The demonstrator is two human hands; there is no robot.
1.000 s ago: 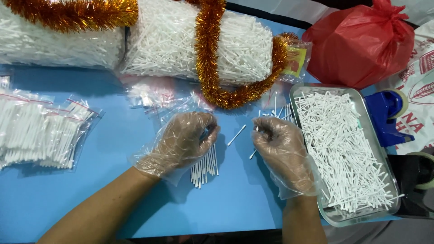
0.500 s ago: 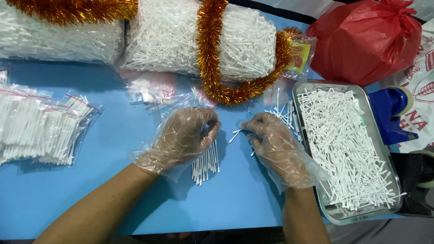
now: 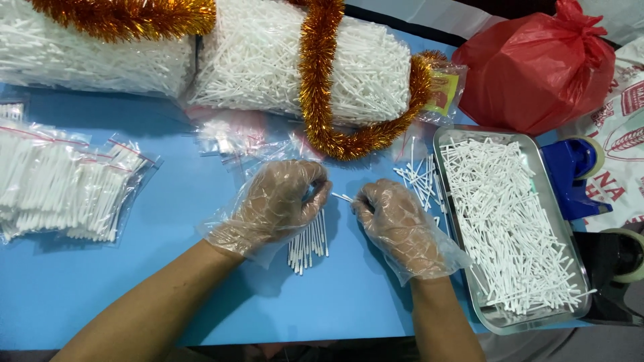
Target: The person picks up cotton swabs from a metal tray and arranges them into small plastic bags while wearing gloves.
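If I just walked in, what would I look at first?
Probably the shiny gold tinsel garland draped over big clear bags of white sticks at the back of the blue table. Next, the bright red plastic bag at the far right, above a metal tray heaped with white sticks. In the middle, the gloved left hand and right hand handle a few sticks.

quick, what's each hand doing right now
Left hand: fingers closed around a bunch of white sticks.
Right hand: fingers closed, pinching a single white stick toward the left hand.
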